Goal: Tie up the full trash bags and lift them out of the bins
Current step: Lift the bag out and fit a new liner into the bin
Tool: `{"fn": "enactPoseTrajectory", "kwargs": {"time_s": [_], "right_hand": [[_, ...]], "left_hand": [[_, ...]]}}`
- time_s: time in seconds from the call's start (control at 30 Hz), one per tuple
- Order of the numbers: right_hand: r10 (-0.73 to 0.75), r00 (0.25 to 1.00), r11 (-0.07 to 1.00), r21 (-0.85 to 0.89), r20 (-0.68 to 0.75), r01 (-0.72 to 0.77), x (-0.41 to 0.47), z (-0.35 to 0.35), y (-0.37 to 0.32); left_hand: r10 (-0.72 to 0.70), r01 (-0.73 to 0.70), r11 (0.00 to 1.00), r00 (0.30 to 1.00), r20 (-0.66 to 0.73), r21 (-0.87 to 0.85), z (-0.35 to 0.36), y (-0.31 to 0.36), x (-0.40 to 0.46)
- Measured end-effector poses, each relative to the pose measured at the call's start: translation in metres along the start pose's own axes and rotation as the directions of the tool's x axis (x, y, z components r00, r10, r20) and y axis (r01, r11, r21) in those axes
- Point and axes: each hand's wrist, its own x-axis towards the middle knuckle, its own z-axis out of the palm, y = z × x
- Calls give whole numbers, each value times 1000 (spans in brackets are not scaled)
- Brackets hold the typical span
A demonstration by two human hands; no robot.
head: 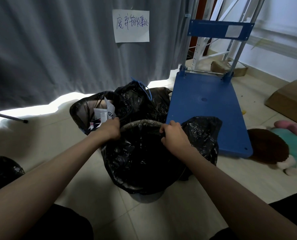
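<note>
Trash bags first: the big crinkled black plastic liner (144,158) sits in the near round grey bin (145,196), its rim folded over the bin's edge and draped outside. Behind it, a second black bag in another bin (80,110) stands open, with white packets and scraps showing. A third black bag with a blue drawstring (139,99) sits between that one and the flat blue plastic hand trolley (204,108) to the right, looking already closed. Grey curtain (49,40) behind with a handwritten white paper sign (131,25); brown-and-teal plush toy (275,146) on the tile floor right.

Left hand (108,129) grips the far-left rim of the near liner, fingers curled shut on the plastic. Right hand (172,134) is clenched on the far-right rim likewise.

Judgement: rim is being peeled off the bin to gather for a knot. Risks:
- thin film tears if pulled hard against the bin edge
- bin lifts with the bag if suction holds, nothing pins it
- the open rear bag is close; a bump could spill it
- draped flap on the right may snag the trolley corner
</note>
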Motion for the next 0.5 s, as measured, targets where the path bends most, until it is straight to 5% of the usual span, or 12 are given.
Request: {"fn": "enactPoseTrajectory", "kwargs": {"time_s": [0.23, 0.4, 0.5], "right_hand": [[1, 999, 1000, 14, 35, -2, -2, -1, -4], [-98, 995, 994, 45, 22, 97, -7, -1, -7], [-215, 968, 976, -2, 128, 217, -11, 2, -14]], "left_hand": [[81, -82, 996, 995, -61, -20, 14, 2, -14], [424, -346, 892, 864, -272, 291, 35, 13, -25], [574, -495, 781, 810, -124, 382, 41, 21, -29]]}}
